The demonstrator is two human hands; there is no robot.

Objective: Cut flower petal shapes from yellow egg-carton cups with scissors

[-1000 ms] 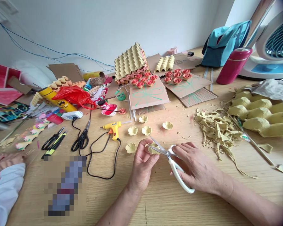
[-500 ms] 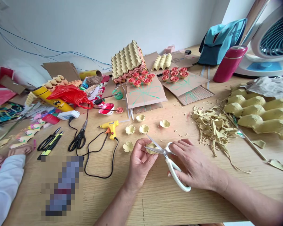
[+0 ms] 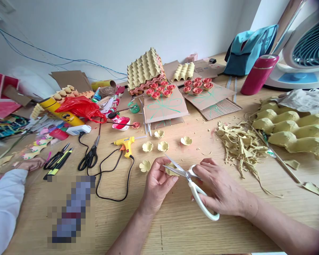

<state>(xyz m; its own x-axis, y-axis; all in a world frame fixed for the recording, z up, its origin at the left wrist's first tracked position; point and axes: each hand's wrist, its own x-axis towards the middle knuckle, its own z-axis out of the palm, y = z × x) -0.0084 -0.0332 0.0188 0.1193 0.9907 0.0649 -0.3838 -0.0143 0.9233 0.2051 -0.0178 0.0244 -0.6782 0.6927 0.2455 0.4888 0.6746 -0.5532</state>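
Observation:
Between its thumb and fingers, my left hand [image 3: 159, 187] pinches a pale yellow egg-carton cup [image 3: 171, 169], partly hidden by the blades. My right hand [image 3: 218, 189] grips white-handled scissors [image 3: 202, 203], their blades parted and lying across the cup. Just beyond my left hand lie several cut flower-shaped cups, among them one flower cup [image 3: 145, 165] close to my fingers and another flower cup [image 3: 186, 141] farther right. To the right sits a heap of carton trimmings [image 3: 240, 147].
A yellow glue gun [image 3: 126, 145] with its black cord lies left of my hands, near black scissors [image 3: 88, 157]. Red flowers [image 3: 159, 89] rest on cardboard [image 3: 166, 109]. An egg tray [image 3: 303, 138] is at right. Another person's hand [image 3: 30, 164] is at far left.
The scissors and my right hand have shifted slightly right and down, with the blades still over the cup. The other person's hand at left has moved right, towards the black-handled tools.

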